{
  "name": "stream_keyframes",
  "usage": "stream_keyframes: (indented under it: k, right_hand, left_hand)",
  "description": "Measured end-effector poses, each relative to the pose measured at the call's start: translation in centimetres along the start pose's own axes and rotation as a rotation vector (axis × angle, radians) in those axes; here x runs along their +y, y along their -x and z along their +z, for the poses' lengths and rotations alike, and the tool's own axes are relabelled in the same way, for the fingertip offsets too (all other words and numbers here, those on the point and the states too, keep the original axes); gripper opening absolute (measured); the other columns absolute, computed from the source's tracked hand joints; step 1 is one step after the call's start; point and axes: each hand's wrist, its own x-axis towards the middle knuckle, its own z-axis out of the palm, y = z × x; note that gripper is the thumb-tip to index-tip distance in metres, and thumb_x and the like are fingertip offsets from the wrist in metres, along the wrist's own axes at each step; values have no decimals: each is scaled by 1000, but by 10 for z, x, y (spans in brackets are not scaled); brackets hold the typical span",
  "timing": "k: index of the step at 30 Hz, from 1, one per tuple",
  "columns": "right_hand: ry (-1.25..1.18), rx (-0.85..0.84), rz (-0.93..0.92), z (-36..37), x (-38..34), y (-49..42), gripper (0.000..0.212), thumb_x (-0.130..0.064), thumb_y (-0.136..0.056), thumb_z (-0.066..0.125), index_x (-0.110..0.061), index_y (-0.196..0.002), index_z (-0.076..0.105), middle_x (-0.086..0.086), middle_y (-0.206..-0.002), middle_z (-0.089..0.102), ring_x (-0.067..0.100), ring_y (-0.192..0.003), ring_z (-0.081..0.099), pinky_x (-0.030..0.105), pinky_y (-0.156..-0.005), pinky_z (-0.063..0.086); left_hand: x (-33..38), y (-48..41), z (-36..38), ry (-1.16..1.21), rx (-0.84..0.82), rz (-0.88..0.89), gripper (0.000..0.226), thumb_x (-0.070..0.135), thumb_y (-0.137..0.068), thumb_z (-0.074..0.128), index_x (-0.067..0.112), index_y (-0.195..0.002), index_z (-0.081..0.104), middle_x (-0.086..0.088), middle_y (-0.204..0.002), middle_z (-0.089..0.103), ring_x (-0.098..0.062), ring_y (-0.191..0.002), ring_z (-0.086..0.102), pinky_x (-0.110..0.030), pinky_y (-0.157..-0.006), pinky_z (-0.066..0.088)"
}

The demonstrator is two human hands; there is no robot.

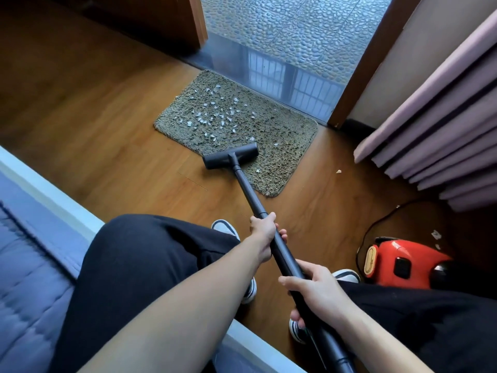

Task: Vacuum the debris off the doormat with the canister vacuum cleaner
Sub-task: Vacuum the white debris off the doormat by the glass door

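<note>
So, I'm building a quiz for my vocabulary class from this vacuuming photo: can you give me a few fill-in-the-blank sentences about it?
1. The body of the canister vacuum is ____ in colour.
2. The floor head sits across the near edge of the ____.
3. The left hand and the right hand both grip the wand; the one nearer the floor head is the ____.
Missing words: red; doormat; left.
</note>
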Motion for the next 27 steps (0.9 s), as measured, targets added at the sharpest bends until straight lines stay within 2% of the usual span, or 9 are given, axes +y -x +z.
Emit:
stream_keyframes:
  k: [3, 6, 9, 18, 22, 27]
  right_hand:
    - [15, -7, -6, -2, 16, 16, 17, -10, -92, 67, -17, -107, 64, 15, -73, 51, 29, -42, 58, 29, -39, 48]
    - [41, 4, 0, -4, 28, 22, 28, -10, -92, 67, -20, -118, 62, 13, -62, 53, 27, -40, 58, 28, -39, 48]
    - [64, 9, -8, -3, 27, 16, 36, -12, -91, 67, -24, -125, 60, 8, -61, 55, 29, -43, 61, 28, -41, 49]
    - [146, -27, -34, 10, -37, -41, 36, -17, -92, 67, -38, -119, 61, -3, -52, 54, 31, -45, 62, 30, -41, 49]
    - [190, -36, -30, 6, -77, -69, 43, -20, -92, 68, -43, -127, 57, -3, -51, 59, 30, -46, 65, 28, -41, 49]
    - [176, -65, -32, 19, -117, -100, 36, -19, -92, 66, -42, -119, 60, 0, -51, 57, 27, -43, 62, 30, -42, 49]
  left_hand:
    - [-20, 11, -1, -14, 2, -1, 18, 19, -99, 52, 11, -104, 36, -10, -79, 45, -17, -43, 48, -24, -43, 45]
    - [-33, 13, 0, -21, 0, 2, 18, 18, -99, 52, 11, -105, 37, -10, -80, 45, -16, -42, 48, -24, -42, 45]
    - [-29, 9, -1, -16, -5, 10, 16, 18, -100, 51, 13, -102, 36, -8, -76, 44, -15, -41, 46, -22, -41, 43]
    - [40, -41, -7, 23, 52, 31, 17, 20, -101, 50, 12, -112, 39, -6, -76, 44, -15, -42, 46, -20, -40, 42]
    - [79, -61, 2, 54, 67, 20, 21, 21, -101, 49, 10, -116, 39, -7, -78, 44, -15, -43, 45, -21, -41, 41]
    - [126, -82, -6, 58, 100, 33, 19, 21, -101, 50, 11, -110, 36, -9, -82, 44, -17, -46, 46, -21, -41, 43]
